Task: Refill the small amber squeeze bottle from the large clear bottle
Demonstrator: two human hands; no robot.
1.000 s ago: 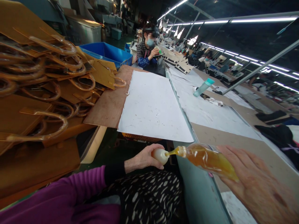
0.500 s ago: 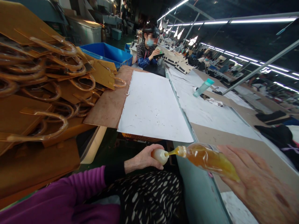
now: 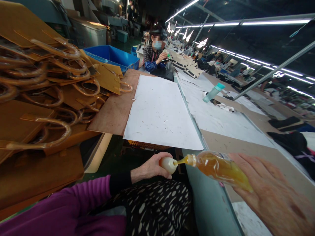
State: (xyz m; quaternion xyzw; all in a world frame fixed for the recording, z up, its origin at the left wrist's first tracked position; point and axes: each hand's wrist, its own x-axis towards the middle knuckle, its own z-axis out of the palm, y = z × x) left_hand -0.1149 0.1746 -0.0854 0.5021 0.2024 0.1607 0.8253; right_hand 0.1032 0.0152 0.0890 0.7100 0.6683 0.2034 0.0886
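Note:
My left hand is closed around a small whitish bottle, tilted with its open neck toward the right. My right hand grips the base end of a clear plastic bottle of amber liquid, tipped almost on its side. A yellowish stream or nozzle runs from its neck to the small bottle's mouth; I cannot tell which of the two it is. Both bottles are above my lap, beside the edge of the green table.
Brown bag pieces with wrapped handles are piled at left. White paper covers a board ahead. A teal-capped bottle stands on the right table. A masked co-worker sits beyond, near a blue bin.
Both my hands and the two bottles have stayed almost still. The co-worker's hands and the dark piece they hold have shifted slightly.

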